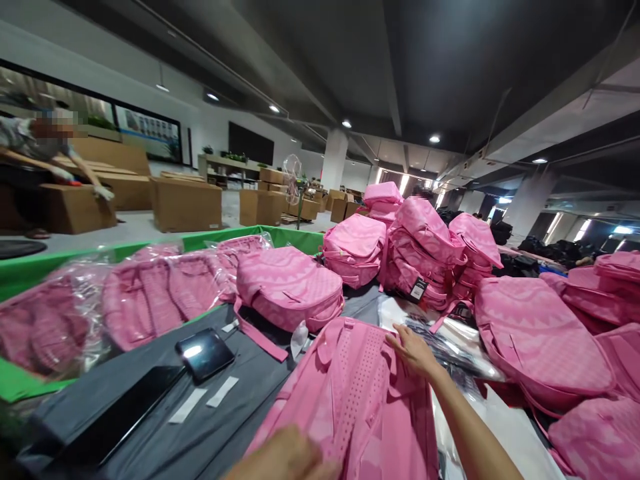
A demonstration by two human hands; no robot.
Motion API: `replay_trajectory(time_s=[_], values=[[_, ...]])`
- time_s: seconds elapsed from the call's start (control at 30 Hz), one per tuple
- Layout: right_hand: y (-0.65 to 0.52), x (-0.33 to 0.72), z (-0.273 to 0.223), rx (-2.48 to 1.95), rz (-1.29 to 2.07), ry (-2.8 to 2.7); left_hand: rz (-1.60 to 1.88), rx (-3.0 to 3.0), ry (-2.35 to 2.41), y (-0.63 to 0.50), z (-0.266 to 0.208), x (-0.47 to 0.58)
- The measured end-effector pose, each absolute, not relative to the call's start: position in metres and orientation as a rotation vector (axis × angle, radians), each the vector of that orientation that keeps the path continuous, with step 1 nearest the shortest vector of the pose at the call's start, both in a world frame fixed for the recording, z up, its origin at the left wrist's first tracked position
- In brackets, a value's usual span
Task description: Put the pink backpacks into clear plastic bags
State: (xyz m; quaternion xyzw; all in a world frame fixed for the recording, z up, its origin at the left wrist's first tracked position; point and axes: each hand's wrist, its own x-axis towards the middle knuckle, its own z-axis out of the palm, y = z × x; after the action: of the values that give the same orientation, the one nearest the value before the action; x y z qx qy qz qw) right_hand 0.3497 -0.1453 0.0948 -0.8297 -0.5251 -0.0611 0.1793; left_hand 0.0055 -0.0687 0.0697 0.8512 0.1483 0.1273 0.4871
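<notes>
- Backpack (pixel 350 400): pink, lying back-panel up on the near middle of the counter (pixel 165 427), straps facing the camera; not in any bag.
- Right hand (pixel 413 350): resting flat on the backpack's upper right edge, fingers apart and stretched, clamped on nothing.
- Left hand (pixel 285 460): at the near edge of the view, blurred, over the backpack's lower end; whether its fingers grip cannot be told.
- Bagged backpacks (pixel 150 293): a row in clear plastic on the far left, seemingly finished.
- Loose backpacks (pixel 425 253): piled far middle and right, unbagged, seemingly still to be handled; they outnumber the bagged ones.
- Plastic bags (pixel 450 340): flat, just right of the right hand.
- Phone (pixel 205 353): on the counter, near left.
- Another person (pixel 45 153): far left, bent over cardboard boxes (pixel 185 203).
</notes>
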Motion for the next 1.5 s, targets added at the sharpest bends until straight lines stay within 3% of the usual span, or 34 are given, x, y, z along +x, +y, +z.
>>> replay_trajectory(time_s=[0.17,0.33,0.53,0.63,0.83,1.03,1.23,1.4,1.5], values=[[-0.144,0.345,0.074,-2.359,-0.264,-1.406,0.612,2.446,0.618,0.038,0.100,0.087],[-0.135,0.329,0.042,-2.090,-0.515,-1.354,0.639,2.484,0.527,0.059,0.077,0.167],[-0.145,0.312,0.030,-1.866,-0.762,-1.376,0.920,2.449,0.372,0.036,0.049,0.139],[-0.161,0.294,0.030,-1.895,-0.730,-1.437,1.031,2.507,0.281,0.032,0.033,0.112],[-0.206,0.270,0.021,-2.007,-0.345,-1.568,0.686,2.693,0.239,0.017,0.003,0.083],[-0.163,0.305,0.018,-2.385,0.039,-1.538,0.244,2.683,0.413,0.052,0.019,0.156],[-0.116,0.340,0.017,-2.544,-0.079,-1.488,0.246,2.640,0.488,0.036,0.051,0.177],[-0.112,0.331,0.001,-2.652,-0.245,-1.426,0.015,2.568,0.451,-0.020,0.031,0.160],[-0.119,0.328,0.013,-2.668,-0.286,-1.502,0.117,2.583,0.532,-0.024,0.016,0.162]])
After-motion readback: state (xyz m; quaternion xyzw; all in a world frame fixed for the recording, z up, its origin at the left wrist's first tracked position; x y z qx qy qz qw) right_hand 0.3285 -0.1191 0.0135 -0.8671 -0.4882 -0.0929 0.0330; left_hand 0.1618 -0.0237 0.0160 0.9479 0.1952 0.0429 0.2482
